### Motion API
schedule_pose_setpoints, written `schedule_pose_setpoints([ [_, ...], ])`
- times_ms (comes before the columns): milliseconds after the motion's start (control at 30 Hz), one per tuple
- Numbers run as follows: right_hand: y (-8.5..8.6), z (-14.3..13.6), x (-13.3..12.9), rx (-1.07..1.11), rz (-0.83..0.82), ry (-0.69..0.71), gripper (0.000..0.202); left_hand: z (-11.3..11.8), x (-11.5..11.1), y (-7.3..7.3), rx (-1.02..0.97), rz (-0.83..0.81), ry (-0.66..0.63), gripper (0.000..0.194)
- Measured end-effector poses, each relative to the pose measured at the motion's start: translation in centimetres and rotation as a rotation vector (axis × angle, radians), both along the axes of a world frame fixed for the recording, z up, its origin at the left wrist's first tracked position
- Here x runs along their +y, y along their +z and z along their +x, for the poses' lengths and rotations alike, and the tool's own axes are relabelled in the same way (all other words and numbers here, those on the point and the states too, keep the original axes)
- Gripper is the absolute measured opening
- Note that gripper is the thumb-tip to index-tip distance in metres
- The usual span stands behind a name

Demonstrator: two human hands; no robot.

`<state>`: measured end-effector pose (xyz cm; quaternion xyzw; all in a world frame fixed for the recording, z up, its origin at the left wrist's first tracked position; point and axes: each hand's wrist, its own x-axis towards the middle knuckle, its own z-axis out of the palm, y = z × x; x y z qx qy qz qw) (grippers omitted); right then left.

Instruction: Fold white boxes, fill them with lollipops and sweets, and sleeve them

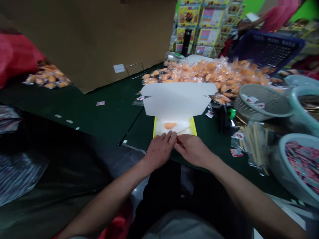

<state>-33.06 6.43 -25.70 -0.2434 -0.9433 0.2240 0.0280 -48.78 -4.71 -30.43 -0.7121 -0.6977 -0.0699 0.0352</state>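
An open carton with a white lid (176,99) raised at the back and yellow side walls (194,127) stands at the table's front edge. Inside lies an orange shaped piece (170,125), along with a thin pale stick near the right side. My left hand (161,146) and my right hand (193,147) meet over the carton's front wall, fingertips touching. Both sets of fingers are bent and closed together. A bit of orange shows between them, but what they hold is too hidden to name.
Behind the carton spreads a heap of wrapped orange pieces (204,71). To the right are a sieve-like basket (264,114), a bag of wooden sticks (255,142) and a tub (282,152) of pink sachets. A large cardboard box (99,39) stands left. Someone in a pink sleeve (276,18) is far right.
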Motion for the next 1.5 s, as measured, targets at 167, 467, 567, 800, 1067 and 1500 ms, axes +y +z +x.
schedule_pose_setpoints([
  [167,-0.2,-0.3,-1.6,0.158,-0.207,-0.171,0.046,-0.4,0.5,0.4,0.046,-0.065,0.001,0.067],
  [467,-2.4,6.6,-5.2,0.684,0.067,-0.274,0.045,-2.1,1.1,0.9,0.067,-0.041,-0.048,0.056],
  [567,-2.8,12.0,-5.5,0.705,0.057,-0.404,0.035,-3.6,1.6,0.6,0.089,-0.021,-0.026,0.051],
  [800,-0.6,19.5,2.9,0.274,0.418,-0.676,0.03,-3.6,2.2,2.1,0.203,-0.013,0.028,0.061],
  [1067,-2.6,14.7,11.9,-0.203,0.336,-0.937,0.032,4.3,2.1,4.2,0.0,0.191,-0.231,0.059],
  [1500,-0.4,18.5,-1.4,0.504,0.122,-0.741,0.024,19.3,12.4,1.9,-1.613,-0.168,-0.006,0.04],
])
